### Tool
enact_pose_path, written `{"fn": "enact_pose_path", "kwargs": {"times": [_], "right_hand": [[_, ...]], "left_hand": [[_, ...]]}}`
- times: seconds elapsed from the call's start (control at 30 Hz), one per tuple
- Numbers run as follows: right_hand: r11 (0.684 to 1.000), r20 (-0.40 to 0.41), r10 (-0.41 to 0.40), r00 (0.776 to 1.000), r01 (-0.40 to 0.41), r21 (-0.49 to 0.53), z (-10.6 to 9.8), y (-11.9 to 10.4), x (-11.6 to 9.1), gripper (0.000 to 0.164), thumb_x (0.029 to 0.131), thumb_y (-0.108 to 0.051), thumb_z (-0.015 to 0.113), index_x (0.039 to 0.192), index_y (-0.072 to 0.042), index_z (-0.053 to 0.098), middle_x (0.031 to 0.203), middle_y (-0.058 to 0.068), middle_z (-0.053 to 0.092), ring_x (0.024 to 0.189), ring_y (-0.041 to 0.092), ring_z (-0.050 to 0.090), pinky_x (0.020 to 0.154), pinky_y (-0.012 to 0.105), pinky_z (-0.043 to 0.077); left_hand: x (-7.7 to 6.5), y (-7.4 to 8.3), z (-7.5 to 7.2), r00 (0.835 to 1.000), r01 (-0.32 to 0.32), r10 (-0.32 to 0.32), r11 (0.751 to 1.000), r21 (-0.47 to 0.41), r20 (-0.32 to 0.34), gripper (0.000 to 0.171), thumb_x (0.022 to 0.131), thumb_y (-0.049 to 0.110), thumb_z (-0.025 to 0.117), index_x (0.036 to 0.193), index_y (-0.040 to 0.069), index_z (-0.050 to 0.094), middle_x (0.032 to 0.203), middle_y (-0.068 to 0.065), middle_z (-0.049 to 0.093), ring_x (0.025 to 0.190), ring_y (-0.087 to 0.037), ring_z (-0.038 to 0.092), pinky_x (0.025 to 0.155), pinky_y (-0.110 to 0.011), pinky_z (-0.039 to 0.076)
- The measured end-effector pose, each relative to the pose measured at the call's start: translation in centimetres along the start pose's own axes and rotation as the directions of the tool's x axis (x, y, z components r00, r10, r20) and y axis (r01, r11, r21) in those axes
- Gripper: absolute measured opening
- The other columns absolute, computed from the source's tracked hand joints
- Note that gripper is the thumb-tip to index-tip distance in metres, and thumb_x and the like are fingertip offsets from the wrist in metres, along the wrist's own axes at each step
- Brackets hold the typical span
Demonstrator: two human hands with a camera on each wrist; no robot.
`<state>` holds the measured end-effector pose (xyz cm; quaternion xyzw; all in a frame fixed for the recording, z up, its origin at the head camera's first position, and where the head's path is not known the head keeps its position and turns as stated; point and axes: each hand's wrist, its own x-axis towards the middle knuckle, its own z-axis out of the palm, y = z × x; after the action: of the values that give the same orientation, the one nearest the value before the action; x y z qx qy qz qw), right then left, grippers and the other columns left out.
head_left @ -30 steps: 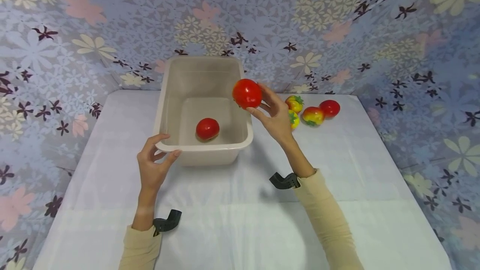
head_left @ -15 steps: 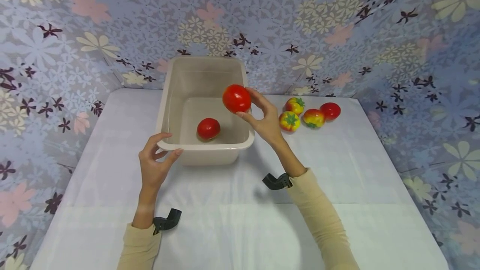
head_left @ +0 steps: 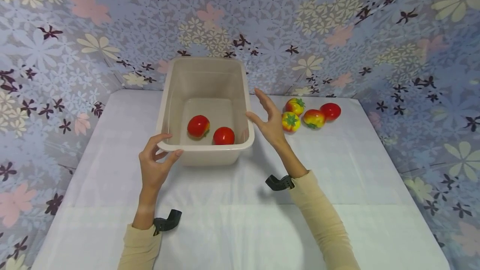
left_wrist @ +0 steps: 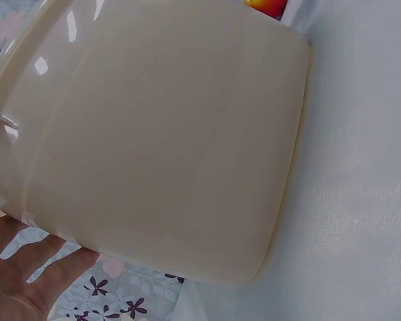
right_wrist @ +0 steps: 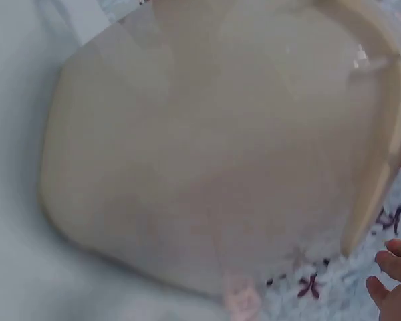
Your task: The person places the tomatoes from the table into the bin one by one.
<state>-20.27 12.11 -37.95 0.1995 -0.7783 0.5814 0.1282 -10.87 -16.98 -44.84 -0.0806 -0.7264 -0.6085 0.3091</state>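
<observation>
Beige rectangular plastic-looking tub (head_left: 211, 107): lies ahead-right of the left hand (head_left: 154, 162), gripped by it at the near-left corner, long axis forward; sits just left of the released right hand (head_left: 272, 125), the nearer to round, glossy red-and-yellow fruits (head_left: 314, 118)

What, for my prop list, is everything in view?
Tablecloth: 1, white, across the foreground
Tub: 1, beige, on the tablecloth
Red fruits: 2, mostly red, in the tub's near end
Patchy fruits: 3, red-yellow with green leaves, right of the tub
Loose red fruit: 1, red, that group's right end
Floral backdrop: count unclear, blue-grey, behind and beside
Wrist devices: 2, black, each wrist
Sleeves: 2, beige, both arms
Left hand: 1, gripping the tub's near left corner
Right hand: 1, beside the tub's right rim, empty
</observation>
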Motion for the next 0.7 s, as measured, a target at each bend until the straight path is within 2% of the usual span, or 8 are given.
{"fn": "enact_pose_path", "kwargs": {"times": [0.2,0.37,0.57,0.7], "right_hand": [[1.000,-0.074,0.017,0.997,-0.015,0.024,-1.7,1.7,-0.2,0.056,0.086,0.004,0.067,0.137,0.013,0.044,0.144,0.028,0.045,0.136,0.041,0.041,0.115,0.049,0.031],[0.994,-0.139,0.056,0.989,-0.068,-0.084,-3.2,2.8,-0.9,0.057,0.086,-0.001,0.070,0.138,0.008,0.047,0.144,0.026,0.047,0.136,0.039,0.042,0.115,0.049,0.031],[0.987,-0.224,0.091,0.970,-0.118,-0.110,-5.4,7.8,-1.4,0.063,0.081,-0.004,0.076,0.139,-0.002,0.051,0.139,0.022,0.054,0.128,0.034,0.049,0.115,0.047,0.031],[0.977,-0.260,0.115,0.959,-0.157,-0.146,-6.6,10.2,-1.8,0.065,0.079,-0.008,0.079,0.139,-0.004,0.053,0.144,0.015,0.051,0.136,0.030,0.045,0.117,0.044,0.029]], "left_hand": [[0.0,0.0,0.0,1.000,-0.002,0.002,1.000,0.004,0.000,0.045,0.067,-0.010,0.077,0.111,-0.007,0.065,0.110,0.005,0.067,0.100,-0.002,0.065,0.071,-0.015,0.055],[-0.1,-0.2,0.0,1.000,-0.009,0.009,1.000,-0.002,0.000,0.046,0.066,-0.009,0.077,0.110,-0.008,0.064,0.110,0.013,0.065,0.099,-0.001,0.065,0.069,-0.014,0.054],[-0.1,-0.1,-0.1,1.000,-0.017,0.017,1.000,-0.023,-0.003,0.046,0.066,-0.011,0.076,0.110,-0.008,0.065,0.110,0.012,0.066,0.098,-0.003,0.066,0.069,-0.014,0.054],[0.0,-0.1,0.0,1.000,-0.017,0.017,1.000,-0.022,-0.007,0.047,0.065,-0.010,0.076,0.110,-0.009,0.064,0.110,0.013,0.066,0.098,-0.002,0.066,0.070,-0.014,0.054]]}}
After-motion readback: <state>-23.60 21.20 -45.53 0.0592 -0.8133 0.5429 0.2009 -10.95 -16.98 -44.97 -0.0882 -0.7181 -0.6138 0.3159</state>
